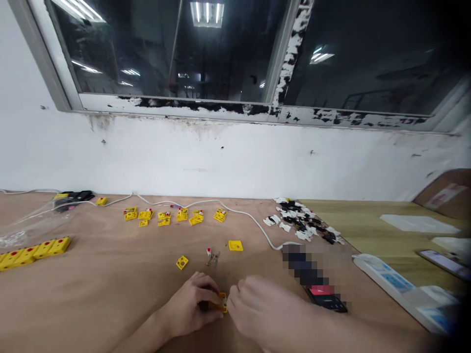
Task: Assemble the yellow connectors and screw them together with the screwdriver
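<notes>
A small yellow plastic housing [222, 298] is pinched between the thumb and fingers of my left hand [195, 300] near the table's front. Its open side shows, with something metallic inside. Right beside it is my right hand [253, 306], fingers curled in and slightly blurred; what they hold, if anything, is hidden. Just beyond the hands lie a small white part with a red tip [209, 252] and a few loose metal pieces [214, 260]. A yellow cover with a round hole [182, 263] is to their left, and a shallow yellow shell [235, 245] to their right.
Several yellow part sets [164, 218] line the back. A row of yellow boxes with red buttons [35, 252] stands left. At right are a pile of black and white pieces [300, 220], a phone [327, 300] and a power strip [393, 284]. A white cable [250, 215] crosses the table.
</notes>
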Available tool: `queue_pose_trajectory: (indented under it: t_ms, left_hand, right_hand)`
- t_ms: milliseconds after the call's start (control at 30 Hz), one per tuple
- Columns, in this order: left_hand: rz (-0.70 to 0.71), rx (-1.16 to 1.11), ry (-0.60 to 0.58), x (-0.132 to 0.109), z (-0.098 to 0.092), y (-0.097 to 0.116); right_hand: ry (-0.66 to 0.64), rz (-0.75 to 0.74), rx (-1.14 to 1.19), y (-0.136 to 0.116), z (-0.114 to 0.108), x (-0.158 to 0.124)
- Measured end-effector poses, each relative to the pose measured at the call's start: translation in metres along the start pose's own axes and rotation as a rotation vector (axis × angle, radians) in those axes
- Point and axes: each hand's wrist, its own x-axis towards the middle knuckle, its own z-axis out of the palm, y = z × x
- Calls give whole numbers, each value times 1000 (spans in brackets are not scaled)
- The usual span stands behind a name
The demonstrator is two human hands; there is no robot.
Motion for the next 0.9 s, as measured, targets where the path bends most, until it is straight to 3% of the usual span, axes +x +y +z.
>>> queue_pose_trajectory:
  t_ms: [167, 300, 500, 567, 667, 767, 833, 900]
  left_hand:
    - [6, 18, -4, -1, 3, -5]
    - [28, 13, -7, -1, 3, -8]
    - [53, -9, 19, -1, 3, -8]
    - [50, 0, 13, -1, 3, -7]
    - [53, -2, 0, 0, 0, -5]
    - [56, -12, -13, 1, -2, -2]
    - [53, -16, -16, 2, -3, -1]
    - [51, -27, -7, 2, -3, 0]
  right_hand:
    - [-161, 87, 266, 27, -18, 15]
    - [-229, 371, 540, 41, -15, 15]
    - [-407, 882, 1060, 35, 3, 11]
    - [-413, 949, 1190, 32, 6, 8]
    - [-317, 792, 948, 26, 0, 4]
    - [-176, 378, 505, 20, -10, 4]
    - [-197, 153, 322, 18, -15, 8]
    - [-286, 37, 273, 19, -18, 14]
